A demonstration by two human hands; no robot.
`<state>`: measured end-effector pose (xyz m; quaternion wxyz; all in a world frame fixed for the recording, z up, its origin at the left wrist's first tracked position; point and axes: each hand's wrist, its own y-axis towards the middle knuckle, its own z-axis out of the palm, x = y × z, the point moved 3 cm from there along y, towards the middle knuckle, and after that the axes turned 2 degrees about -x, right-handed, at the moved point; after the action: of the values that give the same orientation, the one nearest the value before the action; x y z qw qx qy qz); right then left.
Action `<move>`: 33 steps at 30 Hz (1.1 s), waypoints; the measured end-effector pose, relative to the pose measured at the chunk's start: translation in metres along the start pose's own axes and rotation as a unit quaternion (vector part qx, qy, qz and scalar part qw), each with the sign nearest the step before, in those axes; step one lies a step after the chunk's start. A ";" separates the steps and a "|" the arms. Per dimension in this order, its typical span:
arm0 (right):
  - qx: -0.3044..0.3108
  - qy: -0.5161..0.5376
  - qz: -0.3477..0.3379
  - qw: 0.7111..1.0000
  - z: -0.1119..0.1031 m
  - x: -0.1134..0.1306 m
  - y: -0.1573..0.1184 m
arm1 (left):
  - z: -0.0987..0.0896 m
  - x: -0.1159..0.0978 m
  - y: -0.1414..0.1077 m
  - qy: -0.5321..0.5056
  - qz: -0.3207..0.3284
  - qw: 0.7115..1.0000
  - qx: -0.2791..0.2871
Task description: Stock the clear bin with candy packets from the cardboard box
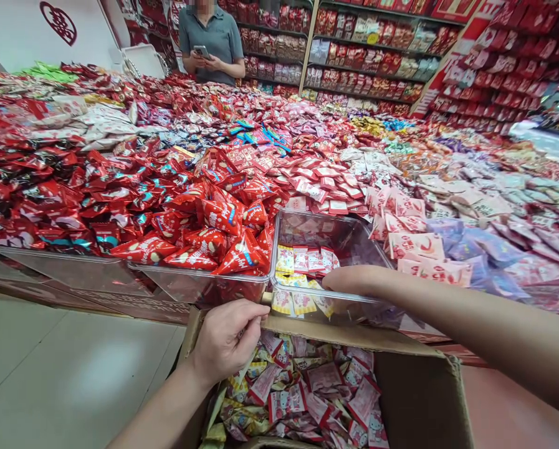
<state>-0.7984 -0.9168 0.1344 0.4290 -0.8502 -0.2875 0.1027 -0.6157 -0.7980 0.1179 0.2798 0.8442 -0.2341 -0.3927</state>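
My left hand (232,337) is closed over the far left rim of an open cardboard box (447,386), its thumb on the inner side. In the box lie many small pink and yellow wrapped candies (302,393). My right hand (354,280) reaches into a clear plastic bin (377,249) just beyond the box. Its fingers bend down out of sight, so whether they hold anything is hidden. Beside them, candy packets (302,259) with pink, red and yellow wrappers stand in rows at the bin's left end.
Left of the bin, red triangular packets (214,231) are heaped in another clear bin. Pink packets (414,243) and purple packets (485,249) lie to the right. Beyond the wide candy display, a person (211,43) holds a phone before stocked shelves (367,50). Floor tiles (73,362) show at left.
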 end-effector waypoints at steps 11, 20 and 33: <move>0.022 0.007 -0.043 0.999 -0.019 -0.004 0.020 | -0.001 0.002 -0.004 -0.008 0.000 1.000 0.001; -0.257 -0.142 -0.108 0.950 -0.044 0.019 0.068 | -0.001 0.002 -0.005 -0.004 -0.002 1.000 0.006; -0.408 -0.125 -0.076 0.901 -0.075 0.002 0.035 | -0.001 0.006 -0.002 0.004 0.000 1.000 0.003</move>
<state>-0.7513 -0.9819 0.1526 0.0116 -0.9065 -0.4193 0.0489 -0.6114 -0.8002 0.1139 0.2783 0.8465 -0.2343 -0.3887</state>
